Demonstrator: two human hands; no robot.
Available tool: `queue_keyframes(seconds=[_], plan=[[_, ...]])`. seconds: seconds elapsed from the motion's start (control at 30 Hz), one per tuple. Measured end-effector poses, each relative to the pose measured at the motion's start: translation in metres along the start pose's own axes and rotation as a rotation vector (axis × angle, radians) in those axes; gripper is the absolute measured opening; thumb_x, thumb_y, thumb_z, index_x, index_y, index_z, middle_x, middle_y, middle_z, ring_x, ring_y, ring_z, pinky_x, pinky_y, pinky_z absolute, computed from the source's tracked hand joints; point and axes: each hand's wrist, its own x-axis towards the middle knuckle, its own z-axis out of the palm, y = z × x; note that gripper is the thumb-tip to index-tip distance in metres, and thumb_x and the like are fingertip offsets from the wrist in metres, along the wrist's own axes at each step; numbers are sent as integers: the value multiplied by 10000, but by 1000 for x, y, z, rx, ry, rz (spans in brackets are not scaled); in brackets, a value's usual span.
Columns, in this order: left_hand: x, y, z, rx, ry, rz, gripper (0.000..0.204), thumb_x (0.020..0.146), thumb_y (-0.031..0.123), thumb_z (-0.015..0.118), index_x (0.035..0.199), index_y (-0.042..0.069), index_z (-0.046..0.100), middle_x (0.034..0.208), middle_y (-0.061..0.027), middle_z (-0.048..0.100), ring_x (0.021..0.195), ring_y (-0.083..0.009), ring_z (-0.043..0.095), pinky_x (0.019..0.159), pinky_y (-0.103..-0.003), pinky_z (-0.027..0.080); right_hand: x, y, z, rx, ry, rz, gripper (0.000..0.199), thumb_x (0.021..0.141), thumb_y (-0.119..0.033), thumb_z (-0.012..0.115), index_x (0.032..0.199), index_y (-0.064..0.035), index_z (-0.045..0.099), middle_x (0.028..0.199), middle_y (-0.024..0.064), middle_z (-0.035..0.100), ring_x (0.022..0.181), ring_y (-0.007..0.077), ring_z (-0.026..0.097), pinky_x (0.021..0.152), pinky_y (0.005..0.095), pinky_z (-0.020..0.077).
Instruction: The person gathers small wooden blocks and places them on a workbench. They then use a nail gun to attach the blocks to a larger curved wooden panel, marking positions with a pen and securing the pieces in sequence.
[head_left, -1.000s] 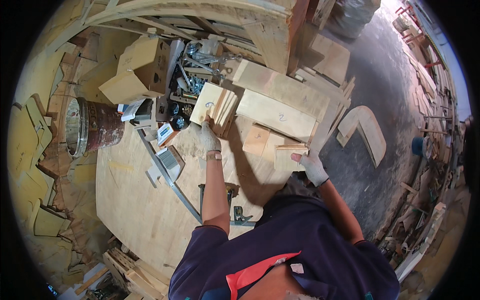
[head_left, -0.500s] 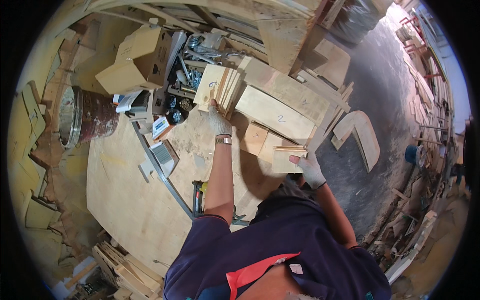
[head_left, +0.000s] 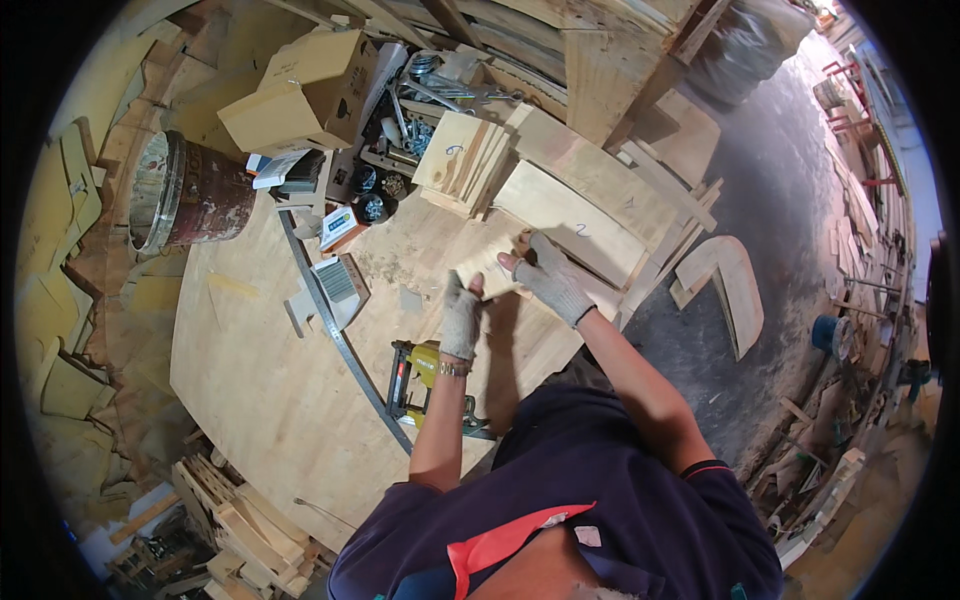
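Between my two gloved hands is a bundle of small pale wooden boards point(head_left: 490, 262), partly hidden and smeared by motion. My left hand point(head_left: 461, 318) closes on its near left side, my right hand point(head_left: 548, 278) on its right side with the thumb on top. Just beyond stands a stack of squarish wooden boards point(head_left: 452, 150), handwritten on the top piece. Right of it lie long wooden boards point(head_left: 570, 222), stacked and marked by hand. A yellow-green nail gun point(head_left: 425, 365) rests on the table beside my left wrist.
A metal ruler point(head_left: 335, 335) lies across the wooden tabletop point(head_left: 240, 330). Boxes of staples point(head_left: 340, 285), a cardboard box point(head_left: 310, 95) and loose tools and hardware point(head_left: 425, 90) sit farther back. A stained bucket point(head_left: 195, 190) is at the left; curved plywood pieces point(head_left: 735, 290) lie at right.
My left hand has left the squarish stack and come nearer. My right hand has moved left and away from my body with the small boards, and both hands now meet around them.
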Motion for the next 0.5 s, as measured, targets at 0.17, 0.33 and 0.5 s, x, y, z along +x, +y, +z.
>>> queue_keyframes(seconds=[0.17,0.33,0.5], plan=[[39,-5,-19,242,345,36,627,974,252,735,1387,-77,397,1259,-180,626,1063,-204,647,853,-325,558,-20,16,4,239,34,-72,731,894,-468,789,1366,28,531,1163,184,694,1037,254,720,867,377,573],[54,-25,-3,390,436,-27,547,996,280,654,1301,-108,418,1256,-238,608,1149,-278,589,1016,-382,454,-59,49,-20,328,94,-16,491,977,-253,717,1338,37,554,936,99,689,772,151,649,721,317,533],[51,-26,-2,545,521,-37,584,976,334,679,1285,-97,433,1224,-249,612,1136,-288,589,971,-401,485,-111,78,-46,289,160,90,391,1008,-238,691,1271,39,605,967,91,673,849,126,666,762,286,532]])
